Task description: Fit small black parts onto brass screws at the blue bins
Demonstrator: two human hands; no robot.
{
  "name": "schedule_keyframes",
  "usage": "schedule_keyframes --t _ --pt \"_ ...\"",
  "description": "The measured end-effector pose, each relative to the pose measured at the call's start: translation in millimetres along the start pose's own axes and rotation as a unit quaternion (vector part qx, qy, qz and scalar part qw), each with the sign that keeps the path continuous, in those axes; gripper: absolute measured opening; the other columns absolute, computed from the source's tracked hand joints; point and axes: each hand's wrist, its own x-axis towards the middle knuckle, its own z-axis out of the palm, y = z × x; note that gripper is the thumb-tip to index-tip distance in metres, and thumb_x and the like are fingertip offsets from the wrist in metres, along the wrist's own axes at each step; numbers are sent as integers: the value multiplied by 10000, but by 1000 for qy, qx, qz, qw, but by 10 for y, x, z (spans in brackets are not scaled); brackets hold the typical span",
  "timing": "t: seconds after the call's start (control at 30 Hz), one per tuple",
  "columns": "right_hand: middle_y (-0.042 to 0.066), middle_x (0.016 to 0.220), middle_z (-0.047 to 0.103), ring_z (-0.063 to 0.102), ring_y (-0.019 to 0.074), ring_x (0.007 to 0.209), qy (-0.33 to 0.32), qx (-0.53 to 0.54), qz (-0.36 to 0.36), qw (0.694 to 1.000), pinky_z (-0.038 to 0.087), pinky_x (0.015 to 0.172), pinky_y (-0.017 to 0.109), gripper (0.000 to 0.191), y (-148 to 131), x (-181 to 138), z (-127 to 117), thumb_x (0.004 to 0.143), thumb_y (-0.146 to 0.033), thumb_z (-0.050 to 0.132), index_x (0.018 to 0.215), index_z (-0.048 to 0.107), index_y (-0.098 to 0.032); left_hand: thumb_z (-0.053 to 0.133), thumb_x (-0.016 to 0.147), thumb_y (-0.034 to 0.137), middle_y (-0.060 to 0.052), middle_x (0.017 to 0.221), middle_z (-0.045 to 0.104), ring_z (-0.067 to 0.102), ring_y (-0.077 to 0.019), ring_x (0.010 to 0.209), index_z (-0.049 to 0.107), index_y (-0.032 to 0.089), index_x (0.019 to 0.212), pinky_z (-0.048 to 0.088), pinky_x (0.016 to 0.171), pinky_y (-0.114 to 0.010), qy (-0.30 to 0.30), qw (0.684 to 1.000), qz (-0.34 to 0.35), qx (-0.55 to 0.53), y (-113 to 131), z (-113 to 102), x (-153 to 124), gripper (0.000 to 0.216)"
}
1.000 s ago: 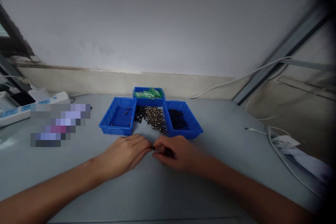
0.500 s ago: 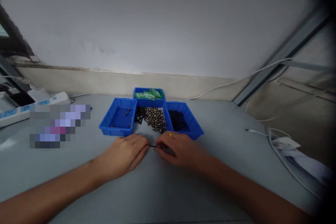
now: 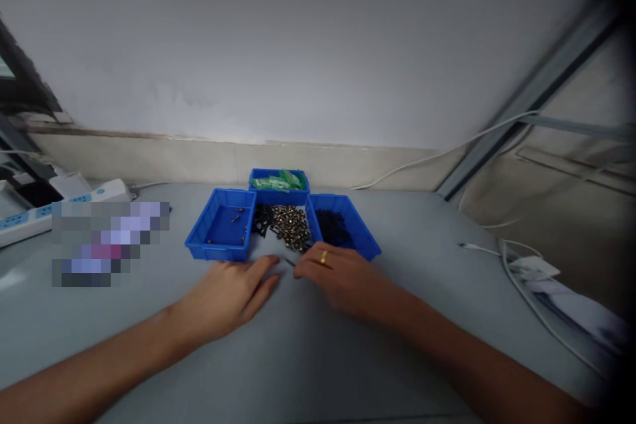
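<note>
My left hand [image 3: 231, 295] lies flat on the grey table [image 3: 308, 358], fingers stretched out, holding nothing. My right hand [image 3: 338, 276], with a gold ring, has its fingers curled and pinches a thin dark piece [image 3: 290, 263] at its fingertips. Just ahead lies a pile of small metal parts [image 3: 292, 225] on the table between three blue bins. The left bin [image 3: 199, 245] holds a few small parts, the back bin [image 3: 258, 196] holds green pieces, and the right bin [image 3: 365, 238] holds dark pieces.
A white power strip [image 3: 34, 218] lies at the far left beside a blurred patch. White cables [image 3: 527, 278] and a folded cloth [image 3: 576, 305] lie at the right edge. A wall rises close behind the bins.
The hands, which met fingertip to fingertip over a small piece, have drawn apart. My right hand moved forward toward the metal pile. My left hand has flattened on the table.
</note>
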Motion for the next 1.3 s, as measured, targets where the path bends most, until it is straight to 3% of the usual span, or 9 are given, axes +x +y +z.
schedule_keyframes --t 0.1,0.17,0.27,0.47,0.63,0.73,0.93,1.3 --pt "59 883 581 496 180 860 53 -60 124 989 434 726 301 400 144 -26 -100 689 37 317 954 538 -165 321 885 331 -53 689 613 602 -211 669 461 169 1108 436 593 -322 6 999 -15 51 -10 1 -5 309" --pt "61 901 578 502 184 836 50 -91 200 974 433 727 323 413 260 -52 -147 682 31 318 961 537 -180 339 874 322 -53 694 611 600 -217 669 496 175 1056 433 583 -324 -2 998 -13 67 -22 3 -7 281" --pt "65 973 562 496 184 889 60 -84 236 966 413 794 351 477 399 -88 -193 662 36 314 1042 500 -184 348 866 287 -30 677 604 589 -200 619 534 178 930 425 556 -314 -24 998 -9 65 -31 6 -8 225" --pt "73 992 554 478 180 938 71 -56 198 976 387 835 351 365 365 33 -276 747 -25 324 1036 495 -166 361 855 232 -23 685 597 579 -174 595 530 167 812 411 546 -290 -12 998 14 63 -26 33 -11 186" --pt "77 869 579 499 203 810 -69 -123 80 987 392 699 343 202 126 372 -95 773 -111 423 920 554 -155 394 830 212 -26 605 570 563 -168 532 529 156 745 383 489 -267 -3 997 10 77 -34 52 -20 169" --pt "65 836 573 494 198 781 -93 -152 36 983 377 658 324 136 24 595 97 790 -128 436 858 549 -161 397 823 196 -37 596 583 568 -174 533 541 149 711 395 505 -276 -14 997 11 78 -44 61 -26 188" --pt "77 873 584 523 207 805 -112 -180 32 977 393 663 324 132 53 871 304 808 -135 445 858 567 -140 393 816 180 -56 609 611 580 -200 559 561 148 663 417 554 -325 -33 996 18 82 -52 62 -28 230" --pt "85 856 592 564 173 757 -118 -168 35 978 437 665 280 168 105 911 383 806 -66 415 879 562 -99 376 821 193 -44 613 610 570 -190 556 554 164 674 401 534 -312 -33 997 17 73 -73 99 -36 233"
